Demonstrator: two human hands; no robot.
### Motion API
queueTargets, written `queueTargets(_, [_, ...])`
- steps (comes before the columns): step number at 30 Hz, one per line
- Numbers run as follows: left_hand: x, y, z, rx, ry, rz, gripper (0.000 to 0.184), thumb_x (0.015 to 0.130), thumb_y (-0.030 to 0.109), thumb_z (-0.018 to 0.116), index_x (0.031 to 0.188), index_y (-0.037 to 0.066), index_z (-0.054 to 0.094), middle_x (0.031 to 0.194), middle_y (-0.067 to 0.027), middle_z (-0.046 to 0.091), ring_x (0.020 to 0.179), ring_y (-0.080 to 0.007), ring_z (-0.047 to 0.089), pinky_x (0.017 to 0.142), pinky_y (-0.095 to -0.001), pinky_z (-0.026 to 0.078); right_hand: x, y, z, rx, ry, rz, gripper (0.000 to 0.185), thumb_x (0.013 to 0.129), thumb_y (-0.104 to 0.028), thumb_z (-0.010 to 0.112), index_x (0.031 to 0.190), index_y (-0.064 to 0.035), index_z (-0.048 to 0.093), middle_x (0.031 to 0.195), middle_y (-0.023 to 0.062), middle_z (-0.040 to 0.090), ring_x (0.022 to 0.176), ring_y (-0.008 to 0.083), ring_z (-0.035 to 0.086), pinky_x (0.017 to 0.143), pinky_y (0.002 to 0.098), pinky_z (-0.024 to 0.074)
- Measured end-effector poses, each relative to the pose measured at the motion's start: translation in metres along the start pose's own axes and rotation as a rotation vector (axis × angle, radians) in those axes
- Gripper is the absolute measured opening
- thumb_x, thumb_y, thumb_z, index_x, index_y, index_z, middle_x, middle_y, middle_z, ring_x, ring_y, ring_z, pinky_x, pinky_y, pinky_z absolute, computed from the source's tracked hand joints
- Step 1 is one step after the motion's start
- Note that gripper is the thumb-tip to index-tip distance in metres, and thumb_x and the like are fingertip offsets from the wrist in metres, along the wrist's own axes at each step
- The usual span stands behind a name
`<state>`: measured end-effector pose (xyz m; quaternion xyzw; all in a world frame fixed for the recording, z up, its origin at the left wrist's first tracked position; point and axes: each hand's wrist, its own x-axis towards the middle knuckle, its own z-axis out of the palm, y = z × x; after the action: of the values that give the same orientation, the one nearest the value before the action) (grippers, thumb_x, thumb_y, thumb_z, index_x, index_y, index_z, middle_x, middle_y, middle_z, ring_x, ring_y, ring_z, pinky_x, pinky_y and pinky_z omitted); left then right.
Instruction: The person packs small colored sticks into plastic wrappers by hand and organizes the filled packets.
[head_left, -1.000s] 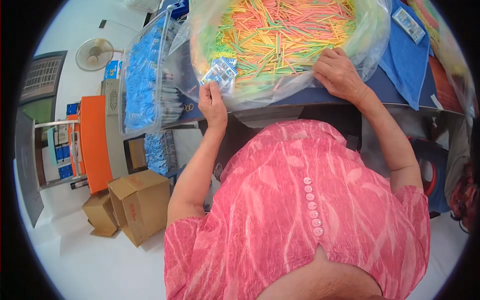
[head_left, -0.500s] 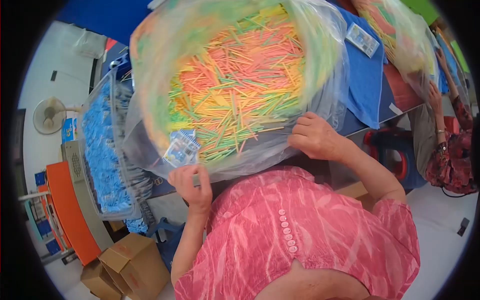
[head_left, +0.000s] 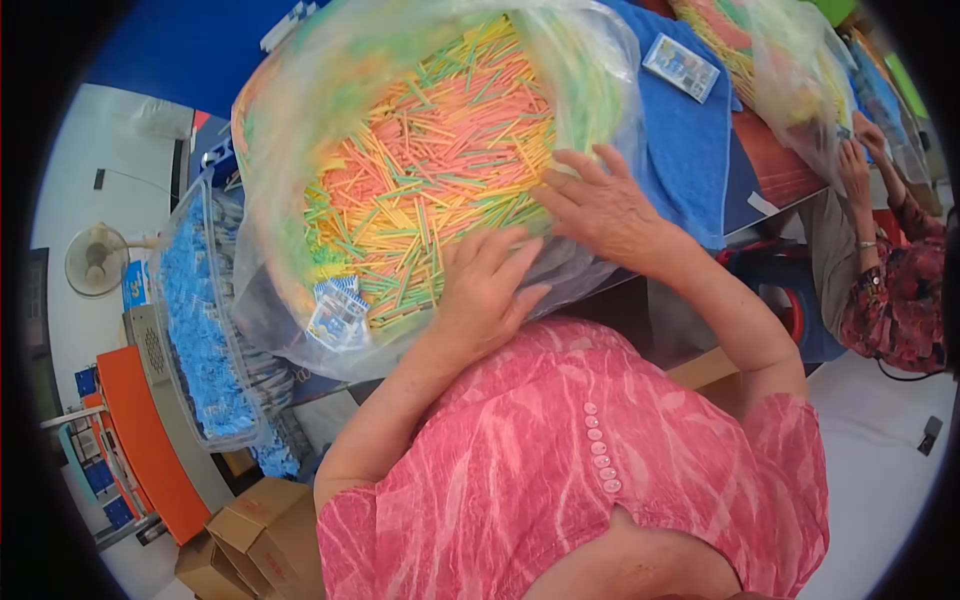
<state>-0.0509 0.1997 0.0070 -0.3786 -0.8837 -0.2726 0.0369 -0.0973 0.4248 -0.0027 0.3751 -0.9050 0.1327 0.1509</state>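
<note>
A large clear plastic bag (head_left: 265,220) lies open before me, filled with thin pink, yellow and green sticks (head_left: 430,150). Over the near edge of the sticks is my left hand (head_left: 485,290), fingers spread, holding nothing. My right hand (head_left: 600,205) is at the bag's right side, its fingers apart and bent, with nothing gripped. Small blue-and-white packets (head_left: 338,315) rest at the bag's lower left edge, touched by neither hand.
On the left stands a clear bin (head_left: 205,330) of blue packets. A blue towel (head_left: 685,150) at the right carries a white-and-blue pack (head_left: 681,68). Cardboard boxes (head_left: 265,535) sit at lower left. Another person's hands (head_left: 858,165) are by a second bag (head_left: 780,70).
My left hand has left the packets and moved right across the bag's front. My right hand has opened and shifted up. The camera view has turned rightward, bringing the other person into sight.
</note>
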Motion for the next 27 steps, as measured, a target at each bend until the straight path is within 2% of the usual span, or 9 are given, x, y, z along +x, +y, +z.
queueTargets(2, [0.017,0.006,0.007,0.084,0.113,-0.064,0.055,0.078,0.029,0.070,0.124,0.003,0.055,0.125,-0.0114,0.053,0.114,-0.0314,0.046,0.096,-0.0433,0.034,-0.007,0.014,-0.004,-0.087,0.018,0.009,0.041,0.075,-0.022,0.071,0.113,-0.0107,0.060,0.110,0.0041,0.059,0.119,0.0254,0.047,0.102,0.0480,0.0319])
queueTargets(5, [0.030,-0.001,0.028,0.120,0.067,-0.066,0.062,0.078,0.033,0.070,0.128,0.001,0.050,0.128,-0.0121,0.051,0.119,-0.0313,0.043,0.095,-0.0459,0.033,-0.014,0.024,-0.011,-0.118,-0.050,0.051,0.029,0.076,-0.023,0.070,0.100,-0.0101,0.062,0.100,0.0029,0.060,0.116,0.0238,0.049,0.106,0.0484,0.0286])
queueTargets(7, [0.035,0.000,0.032,0.103,0.022,-0.062,0.062,0.078,0.032,0.070,0.127,0.000,0.051,0.127,-0.0122,0.051,0.119,-0.0310,0.043,0.094,-0.0462,0.033,-0.018,0.026,-0.008,-0.103,-0.090,0.012,0.021,0.077,-0.029,0.069,0.081,-0.0105,0.059,0.082,0.0024,0.058,0.105,0.0219,0.051,0.103,0.0503,0.0300])
queueTargets(10, [0.034,0.000,0.037,0.082,-0.038,-0.037,0.061,0.077,0.032,0.071,0.125,0.000,0.052,0.126,-0.0121,0.051,0.119,-0.0303,0.043,0.093,-0.0458,0.033,-0.011,0.023,-0.009,-0.149,-0.173,0.020,0.016,0.077,-0.025,0.066,0.075,-0.0106,0.060,0.076,0.0037,0.059,0.094,0.0218,0.054,0.099,0.0483,0.0333])
queueTargets(11, [0.032,0.000,0.038,0.077,-0.059,-0.014,0.061,0.076,0.031,0.071,0.125,0.000,0.053,0.126,-0.0120,0.052,0.119,-0.0300,0.043,0.092,-0.0452,0.034,-0.003,0.021,-0.014,-0.159,-0.176,0.025,0.016,0.077,-0.025,0.066,0.075,-0.0106,0.060,0.076,0.0037,0.059,0.094,0.0218,0.054,0.099,0.0483,0.0333])
queueTargets(14, [0.029,-0.001,0.040,0.025,-0.073,0.004,0.058,0.075,0.030,0.072,0.122,0.001,0.054,0.126,-0.0114,0.052,0.118,-0.0293,0.044,0.092,-0.0449,0.033,0.021,0.017,-0.025,-0.167,-0.496,0.092,0.009,0.077,-0.019,0.062,0.076,-0.0101,0.061,0.074,0.0059,0.060,0.085,0.0227,0.057,0.091,0.0425,0.0399])
queueTargets(16, [0.025,-0.006,0.045,0.024,-0.074,0.026,0.056,0.076,0.029,0.072,0.121,0.002,0.055,0.126,-0.0115,0.052,0.118,-0.0293,0.044,0.093,-0.0448,0.033,0.032,0.025,-0.011,-0.141,-0.220,0.041,0.006,0.076,-0.015,0.059,0.077,-0.0089,0.059,0.080,0.0076,0.059,0.083,0.0251,0.058,0.080,0.0390,0.0446])
queueTargets(23, [-0.007,-0.017,0.006,-0.124,0.154,0.122,0.039,0.076,0.021,0.071,0.110,0.005,0.062,0.120,-0.0118,0.056,0.113,-0.0297,0.049,0.090,-0.0422,0.037,0.061,0.047,0.023,-0.047,-0.254,0.094,0.003,0.077,-0.007,0.056,0.079,-0.0037,0.055,0.088,0.0127,0.057,0.088,0.0328,0.060,0.075,0.0433,0.0492])
queueTargets(27, [-0.083,-0.057,-0.057,0.048,0.310,-0.220,0.036,0.074,0.020,0.074,0.104,0.005,0.062,0.115,-0.0112,0.058,0.108,-0.0305,0.052,0.087,-0.0427,0.039,0.073,0.040,0.009,-0.099,-0.352,0.119,0.015,0.077,-0.005,0.058,0.092,-0.0028,0.060,0.099,0.0142,0.060,0.097,0.0320,0.059,0.079,0.0420,0.0493])
